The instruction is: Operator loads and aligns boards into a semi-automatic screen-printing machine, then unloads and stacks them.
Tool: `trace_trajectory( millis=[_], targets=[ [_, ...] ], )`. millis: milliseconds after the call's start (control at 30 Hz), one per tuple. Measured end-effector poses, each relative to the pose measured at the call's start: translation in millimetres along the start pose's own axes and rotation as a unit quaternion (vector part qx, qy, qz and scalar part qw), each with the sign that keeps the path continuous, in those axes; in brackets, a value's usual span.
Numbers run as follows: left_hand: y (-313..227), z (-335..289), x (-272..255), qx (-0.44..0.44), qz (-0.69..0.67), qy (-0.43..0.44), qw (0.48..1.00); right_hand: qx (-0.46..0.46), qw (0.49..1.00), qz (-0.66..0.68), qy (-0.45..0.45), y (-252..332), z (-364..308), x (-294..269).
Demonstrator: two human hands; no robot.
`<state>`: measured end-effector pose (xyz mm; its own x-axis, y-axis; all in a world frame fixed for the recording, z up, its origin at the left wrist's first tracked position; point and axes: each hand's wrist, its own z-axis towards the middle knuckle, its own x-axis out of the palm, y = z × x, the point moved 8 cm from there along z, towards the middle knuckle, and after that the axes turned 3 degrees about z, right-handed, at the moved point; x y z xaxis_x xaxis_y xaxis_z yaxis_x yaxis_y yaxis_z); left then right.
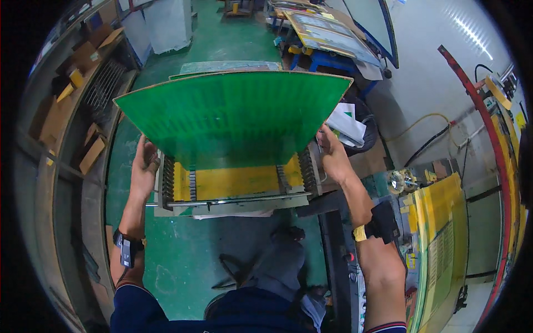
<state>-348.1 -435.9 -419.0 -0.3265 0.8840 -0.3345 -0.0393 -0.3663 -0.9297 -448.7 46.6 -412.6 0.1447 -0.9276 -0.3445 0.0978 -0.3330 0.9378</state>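
A large glossy green sheet [233, 114] stands tilted up in front of me, spanning most of the space between my arms. My left hand [145, 162] grips its left edge near the lower corner, and my right hand [331, 149] has hold of the right edge. Some fingertips on both sides are hidden by the sheet. Below it sits a slotted rack [236, 182] with a yellow base and dark toothed side walls. The sheet's lower edge comes down over the rack's far part; whether it rests in slots I cannot tell. A metal rod [236, 200] runs along the rack's near side.
Shelving [83, 91] with cardboard boxes lines the left. At right stands a machine with a yellow-green framed screen [438, 238]. A black bin [366, 130] with crumpled paper is beyond my right hand; a blue-legged table [333, 36] stands farther back.
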Motion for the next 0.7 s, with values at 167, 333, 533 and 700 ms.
trace_trajectory(
  millis=[167, 333, 533, 700],
  targets=[
    [2, 6, 15, -0.004, 0.043, 0.051, 0.998, -0.003, 0.998, 0.054, -0.013, -30, -8, 1],
    [-15, -3, 1, 0.023, -0.009, -0.049, 0.999, 0.000, 0.987, -0.065, -0.144, -1, -46, -6],
    [-16, -116, 201, -0.165, -0.202, 0.456, 0.851, 0.051, 0.988, 0.058, -0.136, -47, -243, 26],
    [-54, -257, 344, -0.143, -0.167, 0.685, 0.695, 0.306, 0.842, 0.263, -0.359, -179, -488, 6]
  ],
)
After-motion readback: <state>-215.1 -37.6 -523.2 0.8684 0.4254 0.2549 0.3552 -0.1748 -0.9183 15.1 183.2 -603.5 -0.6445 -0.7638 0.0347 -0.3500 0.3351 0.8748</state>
